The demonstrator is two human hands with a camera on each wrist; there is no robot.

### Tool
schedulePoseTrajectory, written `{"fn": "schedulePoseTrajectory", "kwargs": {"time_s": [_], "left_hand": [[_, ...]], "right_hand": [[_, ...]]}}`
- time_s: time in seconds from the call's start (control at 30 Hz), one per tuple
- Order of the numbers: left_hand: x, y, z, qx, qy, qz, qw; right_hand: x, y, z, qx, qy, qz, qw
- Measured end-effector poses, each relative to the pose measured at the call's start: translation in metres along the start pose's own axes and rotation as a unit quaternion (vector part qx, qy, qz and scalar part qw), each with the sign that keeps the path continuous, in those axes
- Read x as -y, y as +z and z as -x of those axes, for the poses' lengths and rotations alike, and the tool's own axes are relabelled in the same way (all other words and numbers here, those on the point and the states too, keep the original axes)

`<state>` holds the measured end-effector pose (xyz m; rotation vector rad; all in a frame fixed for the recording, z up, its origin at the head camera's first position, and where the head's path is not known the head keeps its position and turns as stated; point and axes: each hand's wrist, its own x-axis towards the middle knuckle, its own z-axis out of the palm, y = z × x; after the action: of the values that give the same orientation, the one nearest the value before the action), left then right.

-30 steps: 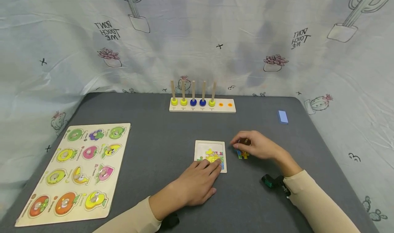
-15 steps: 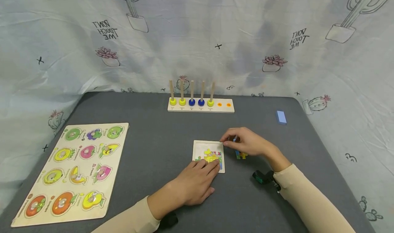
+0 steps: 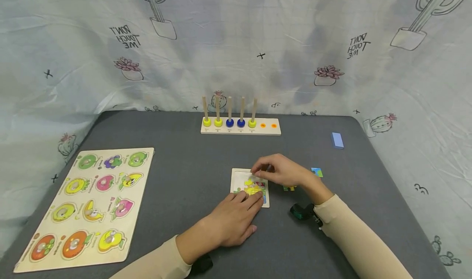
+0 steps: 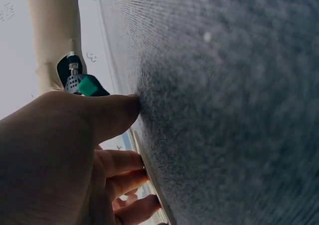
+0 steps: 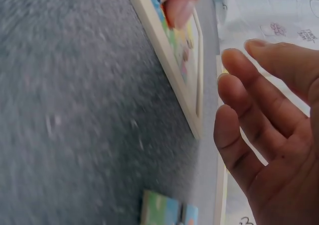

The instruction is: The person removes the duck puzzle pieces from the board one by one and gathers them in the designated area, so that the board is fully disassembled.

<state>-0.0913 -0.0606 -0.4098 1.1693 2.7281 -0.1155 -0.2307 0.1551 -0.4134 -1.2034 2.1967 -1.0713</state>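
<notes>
A small light wooden jigsaw tray lies at the table's middle, with yellow, red and blue jigsaw pieces joined in its lower part. My left hand rests its fingertips on the tray's near part, thumb on the table. Over the tray's upper right edge hangs my right hand, its fingers loosely bent. In the right wrist view, nothing shows between these fingers. Loose jigsaw pieces lie right of the tray: a yellow and green piece, partly hidden by the right hand, and a blue and green one.
A large fruit puzzle board lies at the left. Towards the back stands a wooden peg board with upright pegs and yellow and blue rings. A light blue block is at the back right. A patterned cloth hangs behind the table.
My right hand has moved left, from above the loose pieces to the tray's upper right edge, uncovering the blue and green piece. The left hand stays on the tray.
</notes>
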Motion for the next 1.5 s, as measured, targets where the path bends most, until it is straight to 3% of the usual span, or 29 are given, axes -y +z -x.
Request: {"fn": "schedulePoseTrajectory", "kwargs": {"time_s": [0.3,0.73,1.23,1.5], "left_hand": [[-0.002,0.000,-0.001,0.003,0.001,-0.010,0.9999],[-0.002,0.001,0.000,0.002,-0.004,-0.008,1.0000],[-0.002,0.000,0.001,0.002,-0.005,-0.006,1.0000],[-0.003,-0.001,0.001,0.008,-0.012,0.003,0.9999]], "right_hand": [[-0.003,0.011,-0.005,0.014,0.011,0.000,0.9998],[0.000,0.011,-0.010,0.028,0.016,-0.015,0.9994],[0.001,0.014,-0.015,0.042,0.001,-0.052,0.9977],[0.001,0.017,-0.019,0.044,0.012,-0.035,0.9983]]}}
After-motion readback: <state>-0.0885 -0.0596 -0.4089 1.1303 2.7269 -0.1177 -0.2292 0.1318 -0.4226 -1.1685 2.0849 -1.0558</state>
